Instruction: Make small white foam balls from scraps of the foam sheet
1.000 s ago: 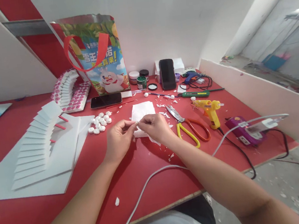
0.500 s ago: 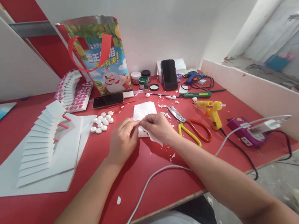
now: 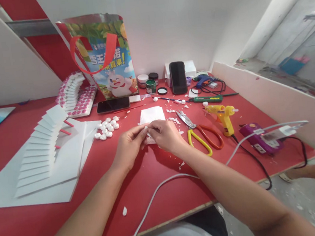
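Over the middle of the red table, my left hand [image 3: 130, 144] and my right hand [image 3: 165, 134] meet at the fingertips, both closed in a pinch. A small white piece [image 3: 146, 128] shows between them; it looks like thin tissue or paper, and most of it is hidden by the fingers. Just beyond my hands lies a white folded sheet [image 3: 151, 115], partly covered by them. Several small round white pieces [image 3: 108, 128] sit in a cluster left of my left hand. Right of my right hand lie scissors [image 3: 195, 126] with one red and one yellow handle.
A yellow glue gun [image 3: 224, 119] stands by a purple power block [image 3: 260, 139]. The white cable [image 3: 165, 182] crosses the table under my right forearm. Fanned white strips [image 3: 39, 151] lie left. A phone [image 3: 113, 105], paint jars [image 3: 150, 86] and a bag [image 3: 110, 62] stand behind. A person's leg [image 3: 310, 172] shows at right.
The white sheet that hung below my right hand no longer shows there; only a small white bit is visible at my fingertips. My left fingers have straightened somewhat. A person's leg has appeared at right.
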`<state>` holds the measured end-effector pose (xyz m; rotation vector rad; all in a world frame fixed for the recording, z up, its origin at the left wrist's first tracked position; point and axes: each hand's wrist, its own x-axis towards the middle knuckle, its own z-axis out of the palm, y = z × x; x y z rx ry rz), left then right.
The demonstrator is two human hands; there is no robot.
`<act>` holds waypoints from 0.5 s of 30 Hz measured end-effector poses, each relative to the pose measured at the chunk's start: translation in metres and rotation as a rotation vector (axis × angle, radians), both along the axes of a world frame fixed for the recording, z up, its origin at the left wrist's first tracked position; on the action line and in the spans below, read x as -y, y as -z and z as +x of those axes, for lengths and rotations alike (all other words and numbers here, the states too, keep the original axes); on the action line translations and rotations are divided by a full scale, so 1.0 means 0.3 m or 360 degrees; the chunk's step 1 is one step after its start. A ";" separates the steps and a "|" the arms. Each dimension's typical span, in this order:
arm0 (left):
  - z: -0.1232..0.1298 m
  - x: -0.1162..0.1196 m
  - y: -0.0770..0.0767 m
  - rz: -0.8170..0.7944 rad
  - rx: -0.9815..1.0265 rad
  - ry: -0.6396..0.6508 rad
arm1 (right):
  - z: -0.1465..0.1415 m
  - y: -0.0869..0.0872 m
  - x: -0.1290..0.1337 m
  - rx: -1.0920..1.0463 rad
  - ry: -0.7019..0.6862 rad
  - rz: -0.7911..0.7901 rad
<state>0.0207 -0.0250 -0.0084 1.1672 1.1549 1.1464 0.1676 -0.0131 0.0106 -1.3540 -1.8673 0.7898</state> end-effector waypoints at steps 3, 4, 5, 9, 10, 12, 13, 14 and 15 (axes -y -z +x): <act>-0.003 -0.006 0.007 -0.0069 0.0132 -0.0039 | -0.003 0.003 0.002 0.0087 -0.0049 0.0100; -0.005 -0.007 0.007 -0.0051 0.0110 -0.0053 | -0.003 0.004 0.001 0.0097 -0.0053 0.0112; -0.008 -0.008 0.005 -0.0006 0.0058 -0.0058 | -0.002 0.006 0.000 0.0098 -0.0051 0.0111; -0.020 -0.008 -0.005 0.0310 -0.0313 -0.0032 | 0.003 0.013 -0.008 0.0048 -0.0048 -0.0024; -0.022 -0.007 -0.008 0.0375 -0.0400 -0.0030 | 0.004 0.015 -0.010 0.0039 -0.0046 -0.0065; -0.023 -0.005 -0.013 0.0469 -0.0541 -0.0040 | 0.006 0.016 -0.013 0.0054 -0.0039 -0.0105; -0.023 -0.004 -0.015 0.0504 -0.0600 -0.0043 | 0.006 0.016 -0.013 0.0082 -0.0035 -0.0094; -0.022 -0.003 -0.018 0.0537 -0.0653 -0.0045 | 0.007 0.015 -0.012 0.0120 -0.0035 -0.0063; -0.021 -0.002 -0.021 0.0568 -0.0702 -0.0045 | 0.006 0.015 -0.011 0.0161 -0.0045 -0.0018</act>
